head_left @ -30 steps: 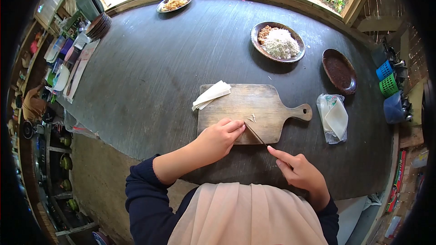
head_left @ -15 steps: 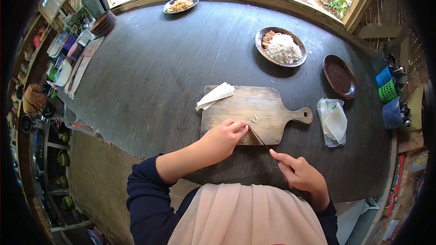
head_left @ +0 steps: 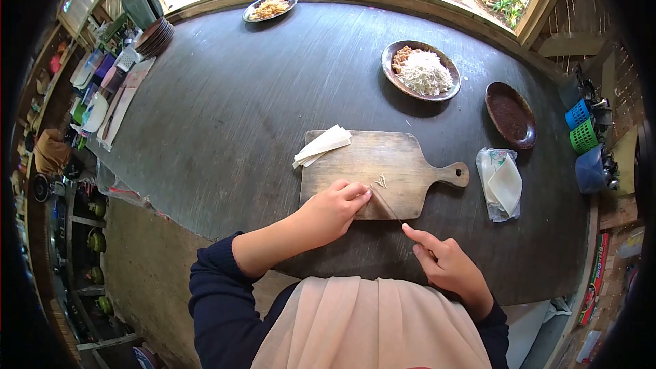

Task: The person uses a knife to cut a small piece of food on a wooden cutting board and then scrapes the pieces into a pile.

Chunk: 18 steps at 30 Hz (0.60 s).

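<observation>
Right hand [head_left: 447, 264] grips knife [head_left: 387, 206], slanted over board [head_left: 389, 154] at near side. Left hand [head_left: 337, 206] curled beside knife; cannot tell what's held. Strips [head_left: 326, 143] far left on board; slivers [head_left: 381, 181] near knife tip.

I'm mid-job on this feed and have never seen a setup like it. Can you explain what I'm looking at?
There's no machine here: these are a person's bare hands, seen by one head-worn camera looking forward and down. The right hand has its grip on a thin knife. The left hand presses near the blade; whatever is under its fingers is hidden. Both work at a wooden board bearing pale flat strips and small cut slivers. Around it on the dark table are a plate of pale shreds, an oval dish and a plastic packet.
</observation>
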{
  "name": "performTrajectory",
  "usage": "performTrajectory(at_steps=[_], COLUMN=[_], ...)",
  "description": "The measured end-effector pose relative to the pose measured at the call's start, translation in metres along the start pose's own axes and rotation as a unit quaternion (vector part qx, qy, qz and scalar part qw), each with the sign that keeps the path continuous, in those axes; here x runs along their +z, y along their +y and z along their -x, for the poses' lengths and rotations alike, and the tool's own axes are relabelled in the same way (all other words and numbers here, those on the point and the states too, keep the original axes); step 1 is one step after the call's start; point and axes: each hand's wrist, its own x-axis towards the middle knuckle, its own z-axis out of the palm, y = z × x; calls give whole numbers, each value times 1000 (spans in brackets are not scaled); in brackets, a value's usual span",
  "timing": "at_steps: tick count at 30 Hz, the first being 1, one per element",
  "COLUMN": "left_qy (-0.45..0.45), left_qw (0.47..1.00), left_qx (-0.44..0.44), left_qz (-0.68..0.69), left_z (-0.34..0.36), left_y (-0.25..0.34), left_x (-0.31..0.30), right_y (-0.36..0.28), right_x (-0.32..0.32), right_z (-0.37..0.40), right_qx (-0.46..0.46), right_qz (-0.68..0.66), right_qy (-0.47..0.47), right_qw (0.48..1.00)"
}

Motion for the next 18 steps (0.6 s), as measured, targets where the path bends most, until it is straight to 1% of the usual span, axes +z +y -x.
performTrajectory(at_steps=[10,13,15,18], left_qy=[3,-9,-7,-11], left_qw=[1000,1000,1000,999], left_qx=[2,-6,-4,-3], left_qz=[-13,-10,-12,-31], left_z=[-1,-1,-1,0], left_y=[2,2,2,1], left_x=[-2,-3,-2,-1], right_y=[4,11,12,12], right_x=[-1,-5,-8,-7], right_z=[0,-3,-5,-9], right_qx=[-14,-1,52,65], right_qz=[14,-7,-57,-70], right_qy=[-9,-22,-55,-58], right_qw=[1000,1000,995,994])
